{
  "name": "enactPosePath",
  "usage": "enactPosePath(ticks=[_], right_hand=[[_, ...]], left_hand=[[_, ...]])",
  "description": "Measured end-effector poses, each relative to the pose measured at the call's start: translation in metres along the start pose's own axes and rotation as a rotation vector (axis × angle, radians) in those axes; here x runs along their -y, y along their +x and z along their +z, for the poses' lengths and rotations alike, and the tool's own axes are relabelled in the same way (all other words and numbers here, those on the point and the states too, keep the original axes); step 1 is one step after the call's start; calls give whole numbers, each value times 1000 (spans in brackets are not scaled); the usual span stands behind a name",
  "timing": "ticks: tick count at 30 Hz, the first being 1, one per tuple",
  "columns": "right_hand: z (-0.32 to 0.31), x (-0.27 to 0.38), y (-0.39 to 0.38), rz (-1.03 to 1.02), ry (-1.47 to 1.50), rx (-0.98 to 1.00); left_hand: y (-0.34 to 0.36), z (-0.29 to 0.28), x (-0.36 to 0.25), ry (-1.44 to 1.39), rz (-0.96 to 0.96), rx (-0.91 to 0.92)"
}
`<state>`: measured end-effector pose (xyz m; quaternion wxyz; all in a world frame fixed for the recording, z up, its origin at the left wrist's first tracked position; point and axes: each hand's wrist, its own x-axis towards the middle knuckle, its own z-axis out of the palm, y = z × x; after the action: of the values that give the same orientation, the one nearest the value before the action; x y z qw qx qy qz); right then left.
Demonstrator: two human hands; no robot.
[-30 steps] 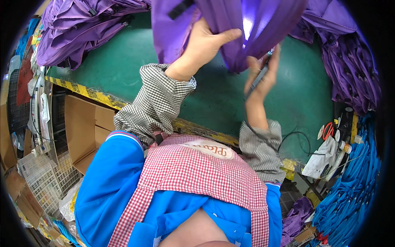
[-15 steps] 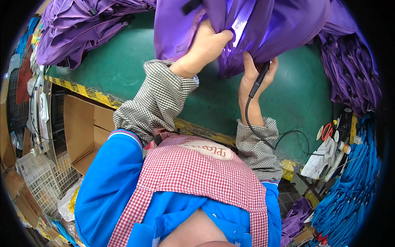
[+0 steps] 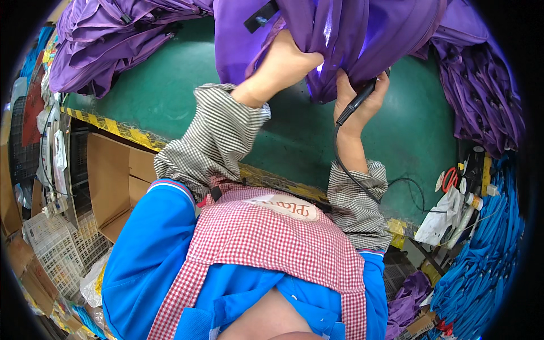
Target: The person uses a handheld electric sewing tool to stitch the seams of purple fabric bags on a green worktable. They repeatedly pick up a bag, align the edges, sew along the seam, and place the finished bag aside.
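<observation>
From the head camera, your left hand (image 3: 283, 65) is clenched on a fold of the purple fabric piece (image 3: 340, 34), bunching it up above the far middle of the green counter (image 3: 170, 96). The cloth hangs from your grip and drapes over both hands, so most of your left fingers are buried in it.

Your right hand (image 3: 360, 99) sits just right of the left, fingers wrapped round a slim black corded tool (image 3: 356, 103). Its tip points up into the fabric, where a bright spot glows through the cloth. The black cord (image 3: 345, 170) runs down along your right forearm and off toward the near right edge of the counter.

What could go wrong, as a judgement: the tip is hidden under the cloth, close to your left fingers, so a slip of either hand could bring it onto skin or onto the wrong part of the fabric. If the tool runs hot, dwelling in one place could mark the material. The cord lies slack across your sleeve and could snag and tug the tool off line.

More purple fabric is heaped at the far left (image 3: 113, 39) and far right (image 3: 481, 96). Red-handled scissors (image 3: 449, 178) lie at the right edge, beside bundles of blue straps (image 3: 481, 266). Cardboard boxes (image 3: 110, 181) stand under the counter, left.
</observation>
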<state>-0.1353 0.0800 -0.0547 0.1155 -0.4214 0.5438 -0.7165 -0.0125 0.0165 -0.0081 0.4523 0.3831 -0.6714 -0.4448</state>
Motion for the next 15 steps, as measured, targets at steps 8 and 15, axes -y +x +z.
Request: enactPosePath(ticks=[8, 15], right_hand=[[6, 4, 4, -113, -181, 13], [6, 11, 3, -95, -220, 32]], left_hand=[[1, 20, 15, -621, -124, -30], [3, 13, 8, -298, 24, -43]])
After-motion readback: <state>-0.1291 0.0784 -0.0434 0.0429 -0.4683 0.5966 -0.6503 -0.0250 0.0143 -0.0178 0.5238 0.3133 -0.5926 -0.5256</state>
